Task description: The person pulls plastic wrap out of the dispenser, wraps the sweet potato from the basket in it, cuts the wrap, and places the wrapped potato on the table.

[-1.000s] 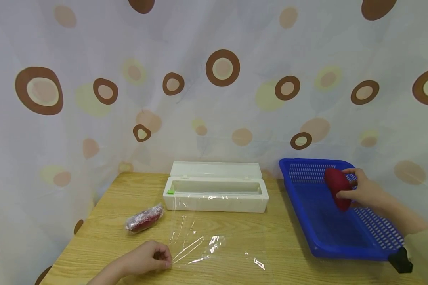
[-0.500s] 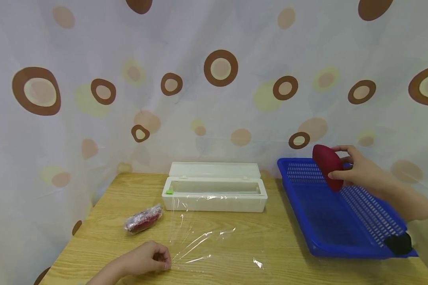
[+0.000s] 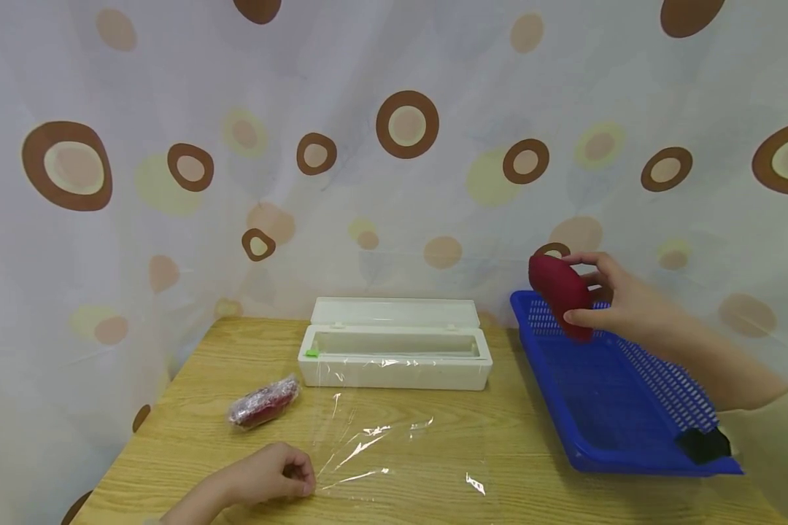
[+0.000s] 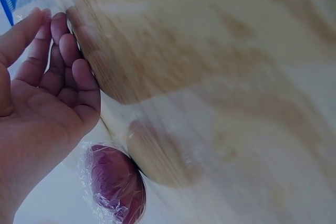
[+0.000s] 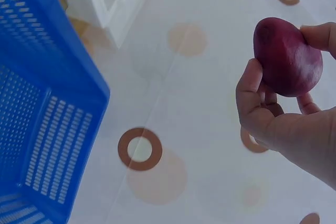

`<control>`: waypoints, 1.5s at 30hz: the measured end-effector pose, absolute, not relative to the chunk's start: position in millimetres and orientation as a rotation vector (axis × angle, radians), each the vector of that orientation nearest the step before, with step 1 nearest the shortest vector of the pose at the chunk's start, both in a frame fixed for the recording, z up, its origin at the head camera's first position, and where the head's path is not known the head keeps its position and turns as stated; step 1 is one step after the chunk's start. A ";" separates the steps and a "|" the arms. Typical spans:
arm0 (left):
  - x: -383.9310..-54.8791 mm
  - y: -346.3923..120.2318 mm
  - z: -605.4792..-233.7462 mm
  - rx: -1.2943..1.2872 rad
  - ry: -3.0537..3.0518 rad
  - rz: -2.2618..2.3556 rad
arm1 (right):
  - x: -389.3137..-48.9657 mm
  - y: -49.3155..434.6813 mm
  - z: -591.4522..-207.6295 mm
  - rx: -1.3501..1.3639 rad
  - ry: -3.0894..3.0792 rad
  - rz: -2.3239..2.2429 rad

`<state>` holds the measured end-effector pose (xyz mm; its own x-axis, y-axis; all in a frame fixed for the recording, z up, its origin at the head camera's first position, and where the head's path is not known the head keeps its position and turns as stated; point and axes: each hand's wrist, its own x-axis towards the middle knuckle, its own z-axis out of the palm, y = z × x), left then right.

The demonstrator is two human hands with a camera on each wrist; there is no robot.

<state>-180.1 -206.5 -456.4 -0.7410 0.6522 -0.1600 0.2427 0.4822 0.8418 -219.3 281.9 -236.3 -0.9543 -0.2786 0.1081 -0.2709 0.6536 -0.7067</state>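
Note:
In the head view, my right hand (image 3: 620,306) grips a dark red, smooth, oblong fruit or root (image 3: 560,295) between thumb and fingers, raised above the far part of the blue basket (image 3: 554,408). Its rounded end faces the right wrist camera. My left hand (image 3: 272,474) is low over the wooden table, thumb and forefinger pinching the near left corner of a clear sheet of plastic wrap (image 3: 400,456). That sheet stretches from the white wrap box (image 3: 394,375) toward the table's near side. Behind the left hand lies a similar dark red piece wrapped in film (image 3: 264,405).
The wrap box stands at the table's back with its lid (image 3: 394,312) raised and a green slider (image 3: 311,353) at its left end. A dotted curtain (image 3: 368,204) hangs close behind. The basket takes up the table's right side.
My right hand has lifted the dark red piece up from inside the basket and carried it left. My left hand stays in place; creases in the plastic wrap have shifted slightly.

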 end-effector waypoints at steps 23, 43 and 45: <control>-180.8 -204.5 -460.6 0.747 2.323 1.125 | -207.3 190.5 -278.8 -0.774 2.701 -1.343; -183.1 -203.5 -457.4 0.790 2.344 1.103 | -212.5 139.5 -352.1 -0.980 2.570 -1.275; -182.6 -203.3 -457.3 0.791 2.346 1.104 | -212.9 136.4 -362.0 -0.989 2.548 -1.265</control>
<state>-182.6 -203.3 -457.3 -0.7462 0.6519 -0.1348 0.3118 0.5212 0.7945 -212.9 136.4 -362.0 -0.7767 -0.6079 0.1649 -0.4989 0.4339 -0.7503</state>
